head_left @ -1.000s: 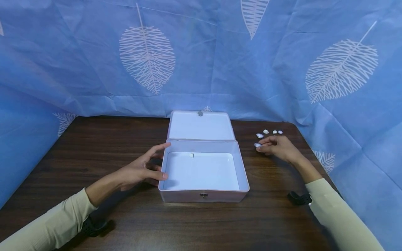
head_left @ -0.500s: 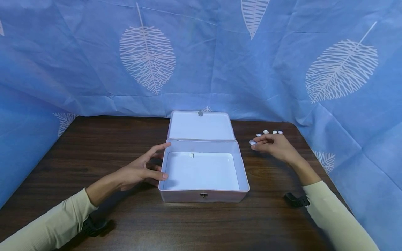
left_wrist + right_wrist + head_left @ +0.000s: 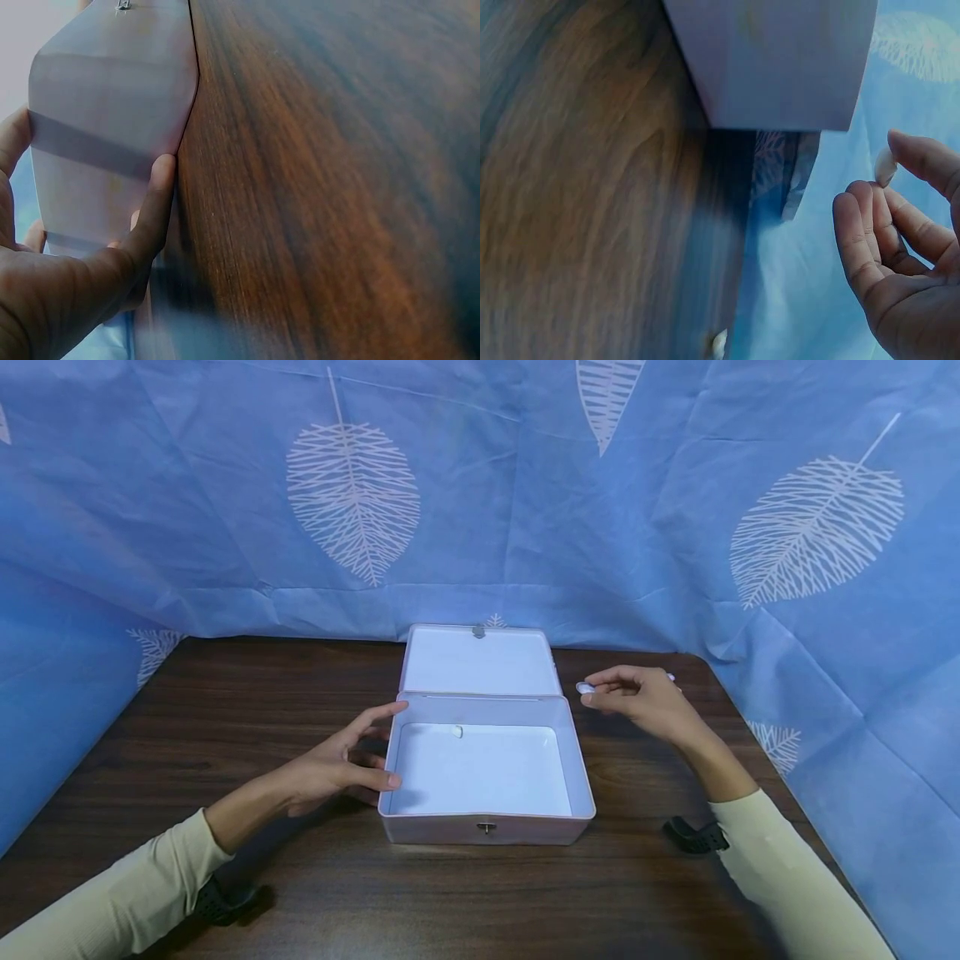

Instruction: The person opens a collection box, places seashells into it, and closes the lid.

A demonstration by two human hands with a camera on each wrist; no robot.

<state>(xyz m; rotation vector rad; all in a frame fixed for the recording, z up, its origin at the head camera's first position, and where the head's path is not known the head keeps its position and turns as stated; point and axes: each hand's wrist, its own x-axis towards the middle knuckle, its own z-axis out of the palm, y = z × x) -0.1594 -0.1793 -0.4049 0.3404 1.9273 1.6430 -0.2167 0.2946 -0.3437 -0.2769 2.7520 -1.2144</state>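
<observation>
An open white lidded metal-looking box (image 3: 486, 829) stands on the table, a small white seashell (image 3: 457, 732) lying inside near its back wall. My left hand (image 3: 330, 768) rests against the box's left side, thumb and index fingertips at the rim. Its other fingers spread along the outer wall, as the left wrist view shows. Between thumb and fingertips my right hand (image 3: 648, 702) pinches another pale seashell (image 3: 585, 688), held to the right of the box near the hinge line. In the right wrist view this seashell (image 3: 885, 166) shows edge-on.
The lid (image 3: 480, 662) lies back toward a blue leaf-patterned curtain (image 3: 495, 527) along the table's far edge. Behind my right hand a bit of another seashell (image 3: 671, 677) shows at the far right; the hand hides that area. Dark wood table (image 3: 337, 893) extends in front.
My right hand has lifted the seashell off the table and carried it left and farther back, toward the box. The left hand and box have stayed put.
</observation>
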